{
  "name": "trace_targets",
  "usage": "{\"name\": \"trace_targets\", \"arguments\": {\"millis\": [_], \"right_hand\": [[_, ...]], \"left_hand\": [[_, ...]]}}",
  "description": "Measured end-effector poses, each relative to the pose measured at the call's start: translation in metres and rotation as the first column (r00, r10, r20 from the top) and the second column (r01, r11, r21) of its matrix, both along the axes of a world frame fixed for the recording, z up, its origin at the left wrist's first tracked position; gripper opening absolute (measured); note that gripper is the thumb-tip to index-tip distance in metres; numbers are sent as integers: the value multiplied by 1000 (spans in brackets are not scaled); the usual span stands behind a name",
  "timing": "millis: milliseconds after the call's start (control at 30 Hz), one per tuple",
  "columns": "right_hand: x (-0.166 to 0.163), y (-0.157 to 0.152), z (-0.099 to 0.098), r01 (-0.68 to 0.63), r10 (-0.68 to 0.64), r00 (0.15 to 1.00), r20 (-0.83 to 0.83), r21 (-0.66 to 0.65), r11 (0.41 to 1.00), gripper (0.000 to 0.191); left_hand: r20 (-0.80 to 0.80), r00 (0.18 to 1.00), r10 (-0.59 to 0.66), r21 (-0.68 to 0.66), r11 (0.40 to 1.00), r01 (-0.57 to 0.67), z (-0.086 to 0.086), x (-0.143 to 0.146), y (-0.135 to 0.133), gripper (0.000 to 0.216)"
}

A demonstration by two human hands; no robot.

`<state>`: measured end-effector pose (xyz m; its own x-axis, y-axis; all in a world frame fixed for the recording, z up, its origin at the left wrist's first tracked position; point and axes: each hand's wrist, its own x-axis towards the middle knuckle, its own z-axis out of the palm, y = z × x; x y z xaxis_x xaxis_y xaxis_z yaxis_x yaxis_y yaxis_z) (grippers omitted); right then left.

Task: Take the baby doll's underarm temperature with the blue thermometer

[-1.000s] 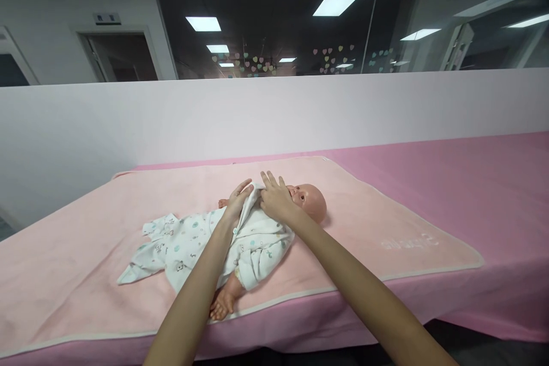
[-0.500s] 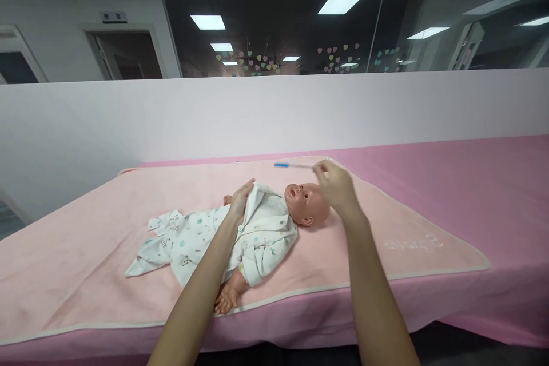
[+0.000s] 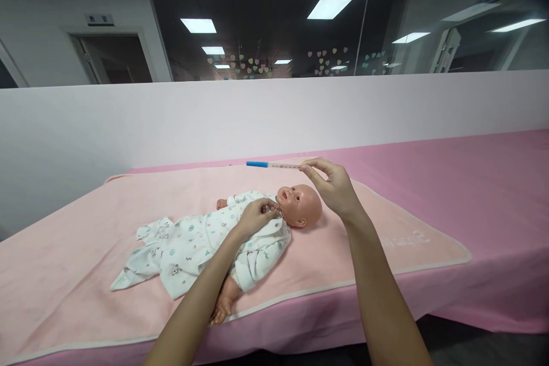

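A baby doll [image 3: 299,206] lies on its back, head to the right, dressed in a white patterned shirt [image 3: 261,251] and trousers. My left hand [image 3: 257,217] rests on the doll's upper chest, its fingers curled at the shirt's collar beside the neck; the fingertips are partly hidden. Above the doll's head, my right hand [image 3: 332,183] pinches a glass thermometer [image 3: 283,166] by its right end. The thermometer is held nearly level, its blue end pointing left, apart from the doll.
Beneath the doll a peach towel [image 3: 77,263] with a pale border covers part of the pink tablecloth [image 3: 489,194]. A low white partition [image 3: 274,117] runs behind the table, with windows above it.
My left hand has moved from the lifted shirt front to the collar, and the shirt now lies flatter. My right hand with the thermometer has shifted slightly left; the view has turned a little.
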<state>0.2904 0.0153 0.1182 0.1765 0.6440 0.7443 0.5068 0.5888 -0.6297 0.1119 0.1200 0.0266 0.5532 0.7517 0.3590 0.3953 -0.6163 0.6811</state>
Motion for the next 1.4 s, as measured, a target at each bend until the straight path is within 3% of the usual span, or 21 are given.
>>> {"name": "trace_targets", "arguments": {"millis": [700, 800, 900, 967, 1100, 1233, 1400], "right_hand": [[-10, -3, 4, 11, -9, 999, 42, -32, 999, 39], [-4, -12, -13, 41, -41, 999, -2, -70, 997, 39], [11, -25, -46, 26, -36, 998, -52, -189, 982, 39], [26, -34, -71, 0, -19, 998, -54, -331, 944, 41], [55, -46, -107, -27, 41, 999, 11, -587, 809, 43], [73, -38, -124, -78, 177, 983, 52, -750, 657, 41], [84, -18, -138, -52, 159, 987, 32, -866, 498, 42]], "left_hand": [[-3, 999, 33, 44, 998, -32, 2, 3, -2, 25], [-1, 998, 71, 58, 996, -70, 2, 3, -3, 26], [-10, 997, 76, 81, 994, -75, 1, 2, -2, 23], [-11, 998, 62, 87, 994, -61, 1, 2, -1, 23], [-15, 998, 56, 70, 996, -55, 0, 2, 1, 25], [-3, 999, 44, 53, 998, -44, 1, 1, 0, 25], [-12, 999, 44, 43, 998, -43, 5, -1, -3, 23]]}}
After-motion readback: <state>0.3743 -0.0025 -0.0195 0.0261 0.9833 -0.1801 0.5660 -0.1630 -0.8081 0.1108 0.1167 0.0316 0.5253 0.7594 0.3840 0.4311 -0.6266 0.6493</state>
